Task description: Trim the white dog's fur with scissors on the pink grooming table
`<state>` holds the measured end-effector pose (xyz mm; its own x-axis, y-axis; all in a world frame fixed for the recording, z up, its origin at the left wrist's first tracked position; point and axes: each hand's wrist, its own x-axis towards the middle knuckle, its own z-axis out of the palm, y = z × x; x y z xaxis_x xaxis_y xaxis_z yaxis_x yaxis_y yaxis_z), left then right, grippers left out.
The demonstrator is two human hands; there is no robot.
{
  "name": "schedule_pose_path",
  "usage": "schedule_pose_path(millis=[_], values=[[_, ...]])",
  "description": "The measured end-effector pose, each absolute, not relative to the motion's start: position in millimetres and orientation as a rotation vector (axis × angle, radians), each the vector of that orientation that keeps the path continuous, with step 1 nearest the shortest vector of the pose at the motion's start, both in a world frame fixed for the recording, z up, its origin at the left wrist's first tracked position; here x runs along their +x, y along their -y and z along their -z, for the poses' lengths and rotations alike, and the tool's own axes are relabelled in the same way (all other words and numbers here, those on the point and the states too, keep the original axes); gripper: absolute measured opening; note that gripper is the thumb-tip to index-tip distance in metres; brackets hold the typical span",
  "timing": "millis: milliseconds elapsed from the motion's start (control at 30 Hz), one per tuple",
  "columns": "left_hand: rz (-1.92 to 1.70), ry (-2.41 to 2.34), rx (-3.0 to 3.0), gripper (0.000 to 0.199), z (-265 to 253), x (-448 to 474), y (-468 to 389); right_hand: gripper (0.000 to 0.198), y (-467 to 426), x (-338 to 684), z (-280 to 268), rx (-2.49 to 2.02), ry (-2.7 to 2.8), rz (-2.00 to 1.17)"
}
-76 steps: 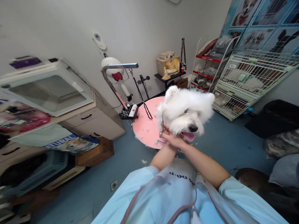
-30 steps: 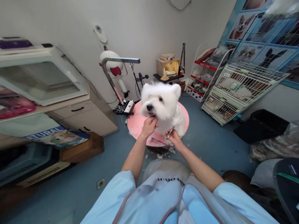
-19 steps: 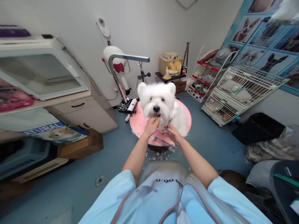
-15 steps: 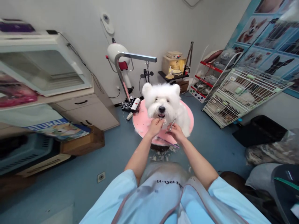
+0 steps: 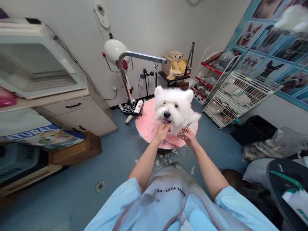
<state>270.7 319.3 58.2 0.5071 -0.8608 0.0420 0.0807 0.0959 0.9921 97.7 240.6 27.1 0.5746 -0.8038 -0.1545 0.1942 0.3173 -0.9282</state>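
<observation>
The white dog [image 5: 173,104] sits on the round worktop [image 5: 145,119], just beyond both hands. At the near edge, the left hand [image 5: 162,132], nearer its muzzle, pinches it under the chin; the right hand [image 5: 190,138] grips scissors [image 5: 186,129] slanting away rightward.

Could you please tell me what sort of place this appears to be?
It looks like a pet grooming room: a white dog is on a round pink table, the right hand holds scissors, and wire cages stand off to the right.
</observation>
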Motion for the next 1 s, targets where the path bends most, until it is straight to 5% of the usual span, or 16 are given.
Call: schedule_pose_path(millis=[467,1000], values=[[0.701,0.992,1.304,0.038,-57,281,-321,0.049,-218,92,-21,-1.278,-0.643,0.618],[0.644,0.961,1.243,0.024,-50,267,-318,0.052,-219,84,-15,-1.153,-0.712,0.677]])
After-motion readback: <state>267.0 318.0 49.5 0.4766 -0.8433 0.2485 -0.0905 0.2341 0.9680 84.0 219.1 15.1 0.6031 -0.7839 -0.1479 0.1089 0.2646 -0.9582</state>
